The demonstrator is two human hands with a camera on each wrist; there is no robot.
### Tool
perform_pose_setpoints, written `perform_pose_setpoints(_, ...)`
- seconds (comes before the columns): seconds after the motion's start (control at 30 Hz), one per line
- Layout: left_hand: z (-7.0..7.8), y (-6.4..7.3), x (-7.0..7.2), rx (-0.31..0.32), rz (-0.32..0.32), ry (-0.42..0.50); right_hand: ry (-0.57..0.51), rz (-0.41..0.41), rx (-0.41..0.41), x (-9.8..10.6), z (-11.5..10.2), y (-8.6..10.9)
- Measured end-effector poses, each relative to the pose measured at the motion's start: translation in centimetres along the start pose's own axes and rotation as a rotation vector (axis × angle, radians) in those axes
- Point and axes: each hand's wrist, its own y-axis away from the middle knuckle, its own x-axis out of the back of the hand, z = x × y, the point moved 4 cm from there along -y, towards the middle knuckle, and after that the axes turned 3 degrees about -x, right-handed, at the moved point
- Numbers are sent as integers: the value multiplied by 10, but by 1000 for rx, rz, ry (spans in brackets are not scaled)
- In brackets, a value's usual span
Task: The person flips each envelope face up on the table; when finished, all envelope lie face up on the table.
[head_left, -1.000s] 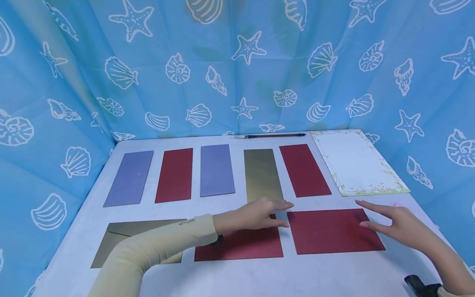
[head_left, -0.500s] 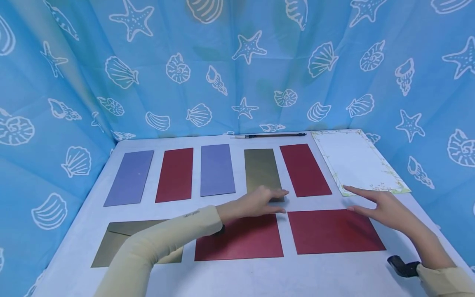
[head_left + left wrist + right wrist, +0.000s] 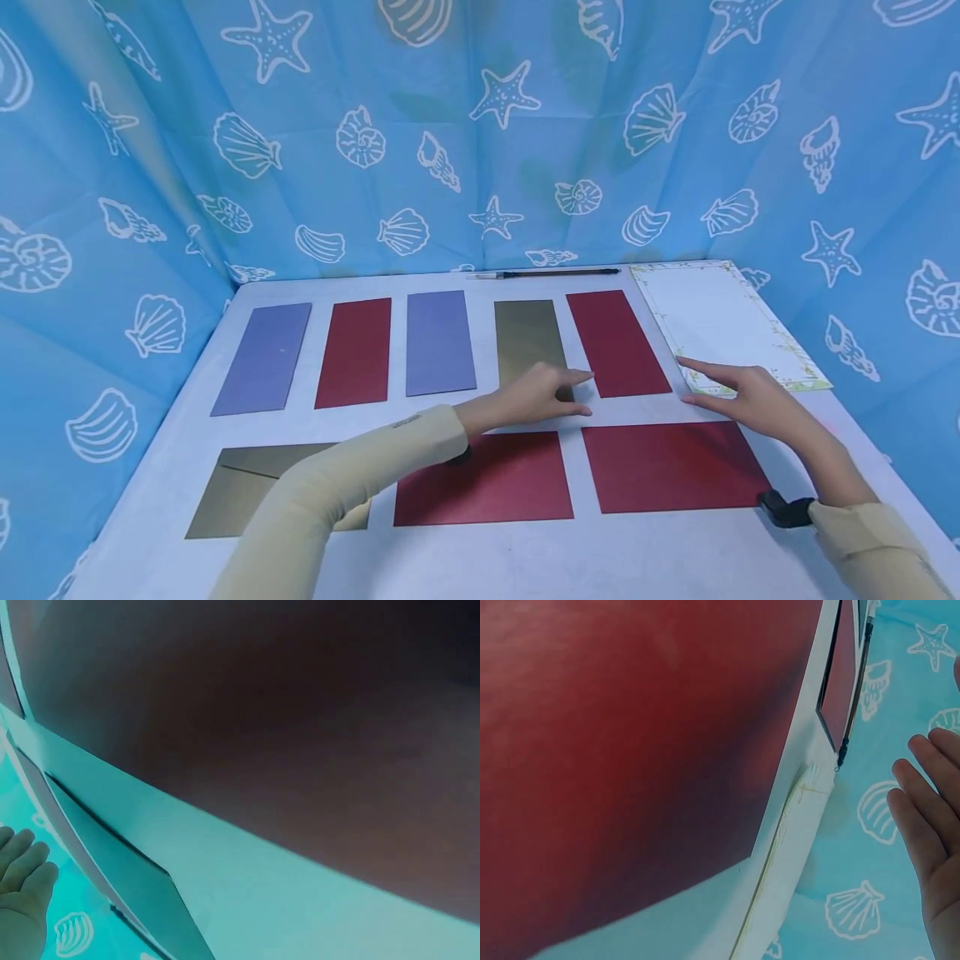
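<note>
In the head view my left hand (image 3: 536,393) hovers over the near end of an upright gold envelope (image 3: 527,333). Its index fingertip reaches the left edge of a dark red envelope (image 3: 618,342); whether it touches cannot be told. My right hand (image 3: 757,400) is by the near left corner of a white sheet with a floral border (image 3: 720,321), thumb and index finger pointing left. Both hands hold nothing, fingers extended. Below them lie two sideways red envelopes, one in the middle (image 3: 495,492) partly under my left sleeve, one on the right (image 3: 675,467).
A purple envelope (image 3: 262,358), a red one (image 3: 354,354) and another purple one (image 3: 440,343) continue the back row leftward. My left sleeve covers part of a gold envelope (image 3: 247,487). A brush (image 3: 555,272) lies along the back edge, before a blue shell-patterned curtain (image 3: 465,167).
Both hands have moved farther across the table, toward the upright red envelope. The right hand has also shifted left, from the sideways red envelope to the white sheet's corner. The envelopes stay put.
</note>
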Motion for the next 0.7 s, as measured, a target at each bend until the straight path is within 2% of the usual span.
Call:
perform_pose_setpoints(0.17,-3,-7,-3,38,15,53,-13,-26,-7,-3,4,-11)
perform_pose_setpoints(0.4,-6,-16,-6,119,-12,63,4,-34,14,-8,8,-27)
perform_pose_setpoints(0.7,-8,-30,-11,260,-34,58,-46,-114,-33,-18,12,-43)
